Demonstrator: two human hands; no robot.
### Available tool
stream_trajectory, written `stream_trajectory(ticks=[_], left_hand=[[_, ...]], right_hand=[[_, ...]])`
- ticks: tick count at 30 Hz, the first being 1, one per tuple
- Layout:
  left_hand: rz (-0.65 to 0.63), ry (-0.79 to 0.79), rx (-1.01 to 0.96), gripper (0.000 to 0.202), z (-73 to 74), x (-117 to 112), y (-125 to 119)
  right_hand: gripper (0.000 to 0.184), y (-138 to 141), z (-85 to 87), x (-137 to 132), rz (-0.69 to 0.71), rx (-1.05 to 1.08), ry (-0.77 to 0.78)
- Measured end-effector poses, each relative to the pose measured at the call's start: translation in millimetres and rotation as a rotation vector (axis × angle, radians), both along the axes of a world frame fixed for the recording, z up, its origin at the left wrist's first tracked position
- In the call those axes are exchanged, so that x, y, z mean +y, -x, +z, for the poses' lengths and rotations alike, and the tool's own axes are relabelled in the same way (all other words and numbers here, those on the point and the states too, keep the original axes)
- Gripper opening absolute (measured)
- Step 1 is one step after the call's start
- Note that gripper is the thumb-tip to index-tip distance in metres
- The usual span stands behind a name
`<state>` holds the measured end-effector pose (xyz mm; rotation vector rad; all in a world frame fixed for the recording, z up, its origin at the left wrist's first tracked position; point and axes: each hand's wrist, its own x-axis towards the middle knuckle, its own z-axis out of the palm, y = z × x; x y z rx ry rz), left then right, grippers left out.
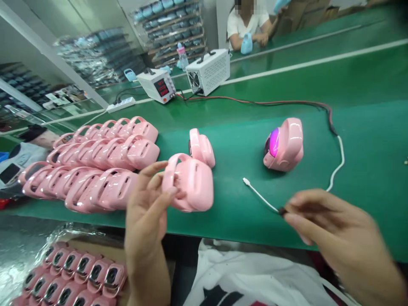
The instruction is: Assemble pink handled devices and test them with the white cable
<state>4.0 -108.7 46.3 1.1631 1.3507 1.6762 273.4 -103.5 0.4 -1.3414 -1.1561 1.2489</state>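
Note:
My left hand [147, 203] is closed round a pink handled device [188, 183], held just above the near edge of the green table [318, 140]. My right hand [325, 221] pinches a white cable [259, 195] a short way behind its plug, which lies free on the table to the left of the fingers. Beyond the held device stands another pink device [201, 146]. To the right, a third pink device [284, 144] sits with its front lit purple.
Rows of several pink devices [95, 165] lie at the left. A tray of more pink devices [76, 278] sits below the table edge. Two white power supply boxes [181, 76] stand at the back with red and black leads. A seated person [247, 23] works at the far side.

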Motion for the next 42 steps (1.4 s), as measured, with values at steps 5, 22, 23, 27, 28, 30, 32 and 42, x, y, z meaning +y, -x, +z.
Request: stream_trajectory(ticks=[5,22,23,27,28,30,32,42], left_hand=[[-0.325,0.147,0.001,0.030,-12.9,-16.9,-37.3],[-0.241,0.019,0.033,0.024,-61.4,17.2,-32.0],[-0.279,0.085,-0.033,0.027,-64.8,19.0,-33.5],[-0.449,0.279,-0.171,0.031,-73.1,23.2,-35.1],[-0.460,0.294,-0.168,0.032,-73.5,23.5,-34.8],[-0.464,0.315,-0.129,0.036,-72.2,23.6,-34.0],[-0.490,0.335,-0.085,0.039,-69.0,23.3,-33.8],[-0.513,0.352,-0.085,0.041,-64.0,24.8,-35.6]], right_hand=[[0.035,51.5,-16.8,15.5,0.238,0.438,0.223],[0.045,52.5,-20.8,26.1,0.312,0.533,0.424],[0.045,52.1,-20.5,25.4,0.316,0.535,0.433],[0.044,53.0,-19.4,22.2,0.350,0.516,0.447],[0.044,53.6,-19.1,22.1,0.354,0.508,0.446],[0.044,54.5,-18.3,23.5,0.350,0.493,0.430],[0.043,54.9,-17.4,26.1,0.351,0.471,0.388],[0.045,61.3,-31.9,26.2,0.346,0.375,0.322]])
